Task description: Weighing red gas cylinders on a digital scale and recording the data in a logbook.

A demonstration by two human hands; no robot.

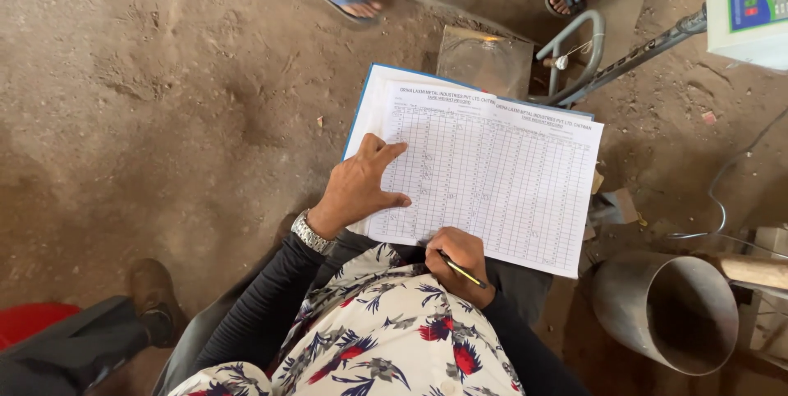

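Your left hand (357, 187) lies flat and open on the ruled sheet (492, 187) across your lap; your right hand (460, 252) grips the pen (462, 271) at its near edge. Press steadily so rows stay aligned.

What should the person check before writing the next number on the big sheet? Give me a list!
1. Left hand flat on the paper sheet, pinning it: ok.
2. Right hand has a firm grip on the pen: ok.
3. Pen tip on the right box: cannot tell, the hand hides it.
4. Sheet lying flat on the blue folder: ok.
5. Folder steady on the lap: cannot tell, the sheet hides what lies beneath.
6. Metal pot clear of the writing arm: ok, it sits apart on the ground.
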